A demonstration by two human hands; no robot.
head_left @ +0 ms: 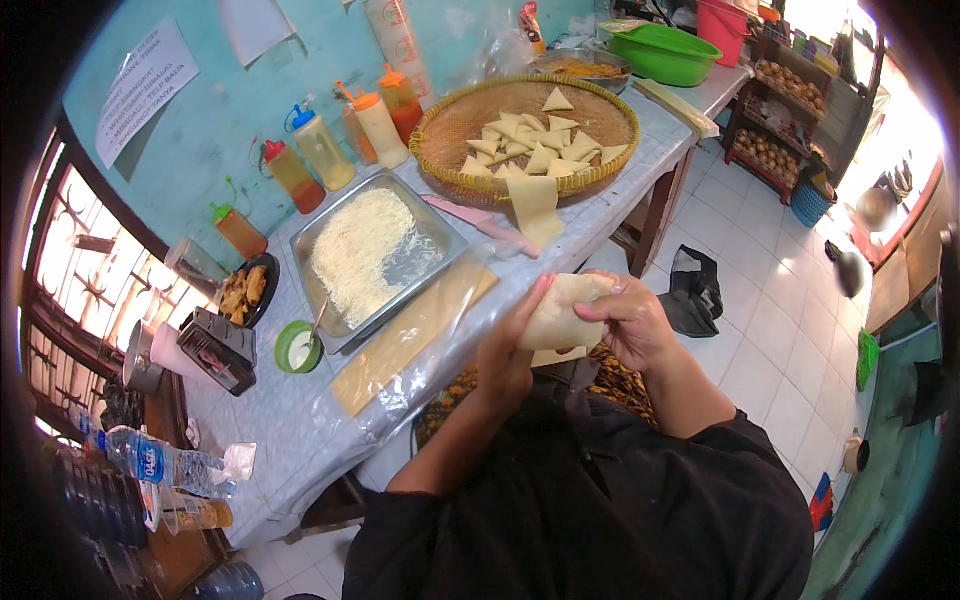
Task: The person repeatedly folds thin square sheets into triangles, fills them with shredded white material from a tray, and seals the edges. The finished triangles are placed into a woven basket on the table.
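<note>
Between my two hands, just off the table's front edge, is a pale pastry wrapper [560, 318], folded over. My left hand [512, 335] grips its left side, and my right hand [635, 318] pinches its right side with the thumb on top. Another wrapper strip [536, 205] drapes over the near rim of a round woven tray [428, 150], where several folded pastry triangles [540, 160] lie. A pink-handled knife [485, 222] rests beside a metal tray [440, 247] of shredded white filling [355, 255]. In front of that tray, a stack of wrappers [415, 335] lies under clear plastic.
A green bowl of white paste [298, 348] with a spoon stands left of the metal tray. Sauce bottles [320, 150] line the wall. A black plate of fried food [245, 290] and a water bottle [165, 462] are at left. A green basin [665, 52] sits at the far end.
</note>
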